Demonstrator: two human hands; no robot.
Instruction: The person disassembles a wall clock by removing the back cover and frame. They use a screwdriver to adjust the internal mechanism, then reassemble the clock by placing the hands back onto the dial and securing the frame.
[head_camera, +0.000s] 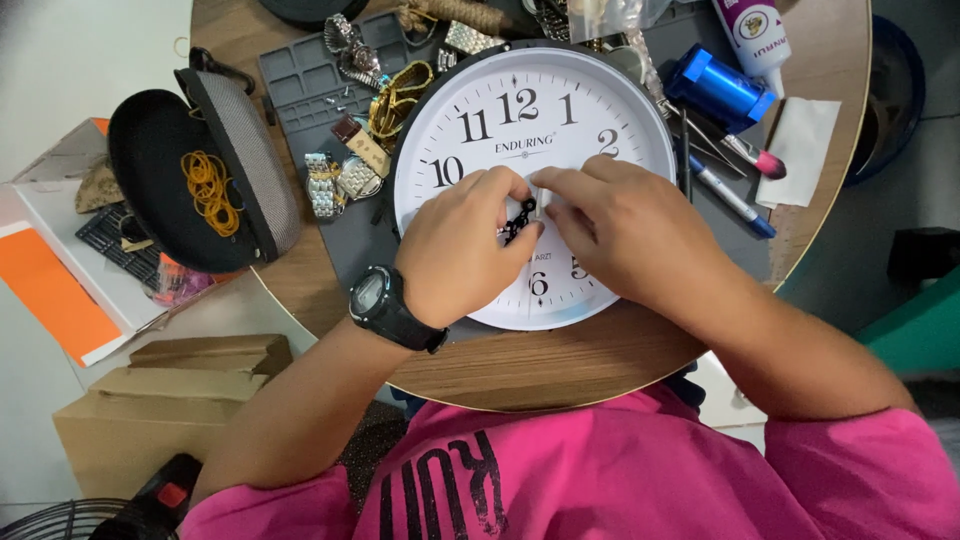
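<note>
clock, round, white-faced and black-rimmed, is laid flat on a grey mat near the middle of the round wooden tabletop, closer to its near edge. both hands are brought together over the centre of the dial. the left hand, with a black wristwatch on the wrist, is pinched with thumb and forefinger closed on the black ornate clock hands. the right hand is closed with its fingertips on a small pale piece at the hub, just beside the left fingertips; what that piece is cannot be told.

the step in hand appears to be the fitting or adjusting of the clock hands on the centre shaft. the next move would seem to call for a steady, light press straight down on the hub, with the thin hands kept level and clear of each other so that nothing is bent.

towards the far left edge, watches and metal bands are spread on the mat, and an open black case with orange rubber bands sits at the left edge. a blue cylinder and pens lie at the far right edge.
</note>
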